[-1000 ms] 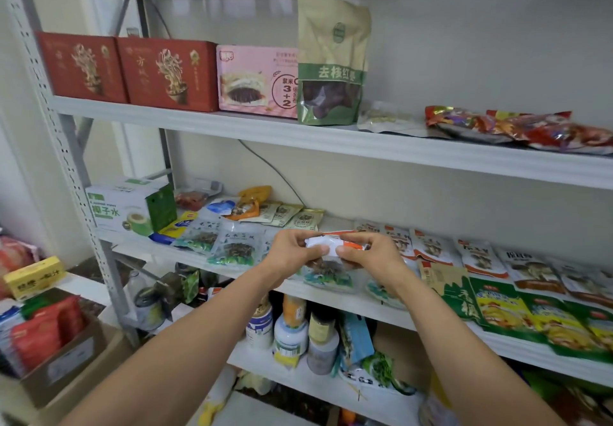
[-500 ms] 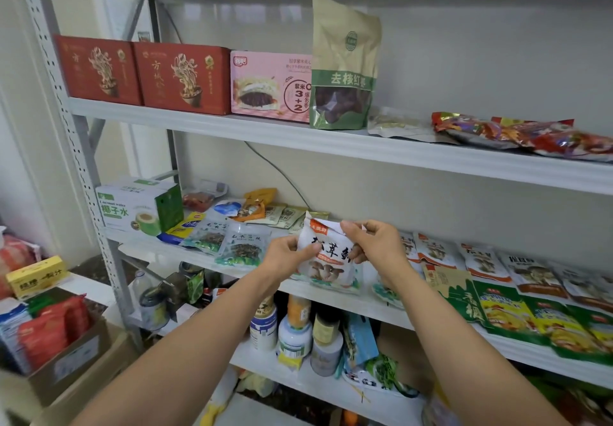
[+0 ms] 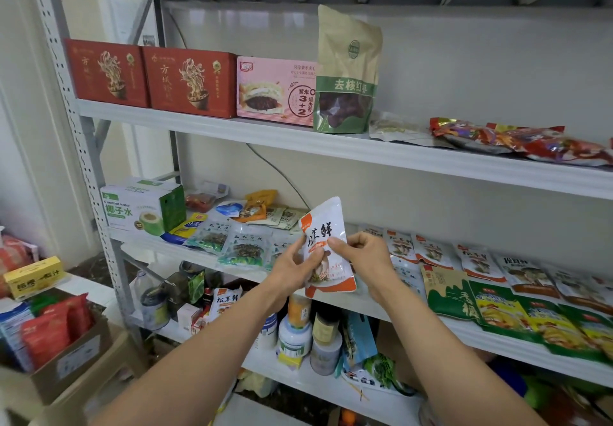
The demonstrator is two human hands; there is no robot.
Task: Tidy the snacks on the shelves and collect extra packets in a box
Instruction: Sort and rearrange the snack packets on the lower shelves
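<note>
I hold a white and orange snack packet (image 3: 326, 226) upright in front of the middle shelf (image 3: 497, 329). My left hand (image 3: 293, 264) grips its left edge and my right hand (image 3: 363, 260) pinches its right side. Behind it, matching mushroom packets (image 3: 431, 251) lie in a row on the middle shelf. Green and yellow packets (image 3: 530, 313) lie along the shelf's front right. At the bottom left a cardboard box (image 3: 71, 349) holds red and blue packets.
The top shelf (image 3: 331, 142) carries two red boxes (image 3: 149, 77), a pink box (image 3: 275, 90), a standing brown and green bag (image 3: 346, 70) and red wrapped snacks (image 3: 530, 142). A coconut water carton (image 3: 139, 205) stands at the middle shelf's left. Bottles and jars (image 3: 298, 332) crowd the lower shelf.
The packet has turned from lying flat between my hands to standing upright with its front towards me, and it has risen a little. The camera view has tilted slightly upward.
</note>
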